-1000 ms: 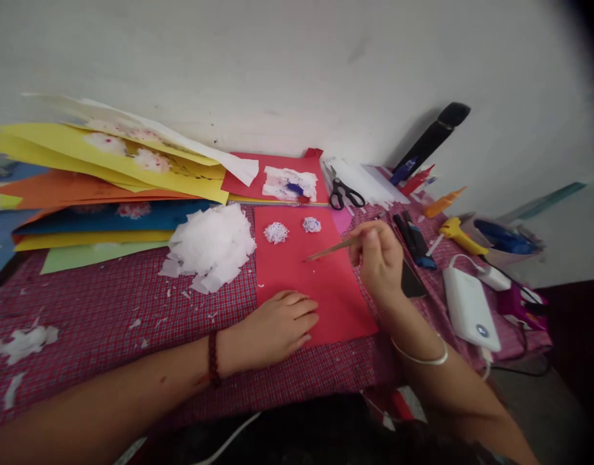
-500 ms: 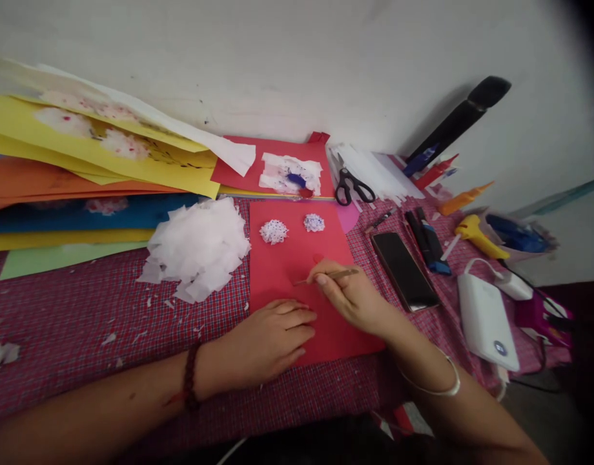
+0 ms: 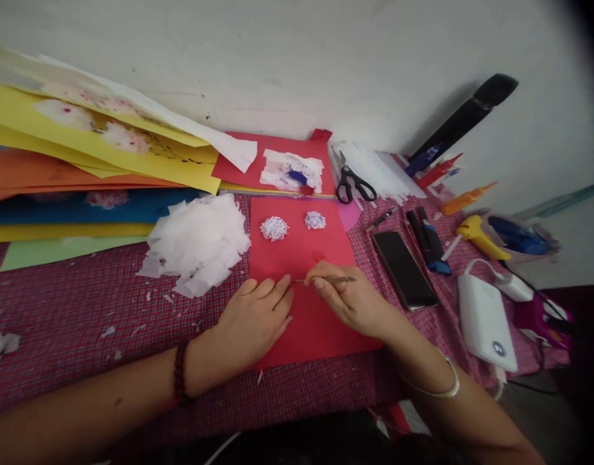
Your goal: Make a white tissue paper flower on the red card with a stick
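A red sheet of paper (image 3: 321, 316) lies on the cloth-covered table, with two white tissue puffs, one dotted dark (image 3: 274, 228) and one dotted purple (image 3: 315, 220), on its upper half. My left hand (image 3: 258, 316) rests flat on the sheet's left side, fingers stretched out, holding nothing. In a pinch, my right hand (image 3: 350, 297) holds a thin paintbrush (image 3: 344, 279). Its tip points left, close to my left fingertips; whether it touches the paper I cannot tell. A small red ring-shaped mark (image 3: 319, 256) shows just above my right hand.
Left of the sheet is a heap of white tissue pieces (image 3: 200, 242). Behind lie paint-smeared tissue (image 3: 282, 169), scissors (image 3: 352, 182) and stacked coloured papers (image 3: 175, 158). On the right are a phone (image 3: 404, 270), a white power bank (image 3: 488, 323) and a yellow glue gun (image 3: 481, 239).
My left hand has moved left and up the sheet, its fingertips now near the brush tip. The right hand has barely shifted and still holds the paintbrush.
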{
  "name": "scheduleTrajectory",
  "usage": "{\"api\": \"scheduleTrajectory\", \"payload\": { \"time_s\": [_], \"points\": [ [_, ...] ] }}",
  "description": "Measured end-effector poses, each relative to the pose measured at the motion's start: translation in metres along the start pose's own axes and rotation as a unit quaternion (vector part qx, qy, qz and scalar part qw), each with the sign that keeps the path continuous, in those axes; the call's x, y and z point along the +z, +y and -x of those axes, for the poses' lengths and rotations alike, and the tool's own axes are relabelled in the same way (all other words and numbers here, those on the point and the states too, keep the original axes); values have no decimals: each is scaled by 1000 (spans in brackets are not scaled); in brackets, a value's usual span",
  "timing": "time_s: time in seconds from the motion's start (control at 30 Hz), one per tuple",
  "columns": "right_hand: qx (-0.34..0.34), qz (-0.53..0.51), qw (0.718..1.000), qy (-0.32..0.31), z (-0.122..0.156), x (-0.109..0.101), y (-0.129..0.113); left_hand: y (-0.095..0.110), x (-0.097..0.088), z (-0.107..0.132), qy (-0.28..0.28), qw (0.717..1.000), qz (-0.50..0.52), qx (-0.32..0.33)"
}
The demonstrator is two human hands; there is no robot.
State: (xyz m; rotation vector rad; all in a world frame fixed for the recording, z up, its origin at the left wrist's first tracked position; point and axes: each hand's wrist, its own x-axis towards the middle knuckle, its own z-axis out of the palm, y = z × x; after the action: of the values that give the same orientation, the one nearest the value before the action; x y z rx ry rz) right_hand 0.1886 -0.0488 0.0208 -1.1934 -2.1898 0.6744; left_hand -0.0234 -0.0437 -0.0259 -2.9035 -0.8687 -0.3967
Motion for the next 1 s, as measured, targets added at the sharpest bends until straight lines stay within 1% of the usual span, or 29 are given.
{"api": "scheduleTrajectory", "payload": {
  "time_s": [0.13,0.3,0.43,0.5,0.57,0.67,0.73,0.8,0.9,0.93,1.0],
  "points": [
    [2,-6,1000,1,0,2,2,-3,3,1,-21,999,-19,34],
    [5,-16,1000,15,0,6,11,-4,1,1,-43,993,-67,83],
    [19,-63,997,35,-1,6,18,0,-3,-1,-55,990,-90,95],
    [29,-72,997,19,1,6,17,1,-3,-1,-53,990,-91,92],
    [24,-49,998,-28,3,8,13,1,-2,-1,-47,991,-85,89],
    [-10,39,992,-118,8,13,2,1,1,0,-33,994,-72,81],
    [-20,108,984,-143,9,16,-6,0,2,0,-26,994,-67,82],
    [-11,162,975,-149,10,15,-14,-1,2,1,-24,994,-68,86],
    [-6,202,967,-158,16,1,-21,-7,1,2,-28,991,-78,109],
    [-8,204,968,-146,20,-6,-22,-10,1,3,-31,989,-83,122],
    [-12,199,975,-97,30,-18,-21,-17,1,5,-37,984,-87,152]
  ]
}}
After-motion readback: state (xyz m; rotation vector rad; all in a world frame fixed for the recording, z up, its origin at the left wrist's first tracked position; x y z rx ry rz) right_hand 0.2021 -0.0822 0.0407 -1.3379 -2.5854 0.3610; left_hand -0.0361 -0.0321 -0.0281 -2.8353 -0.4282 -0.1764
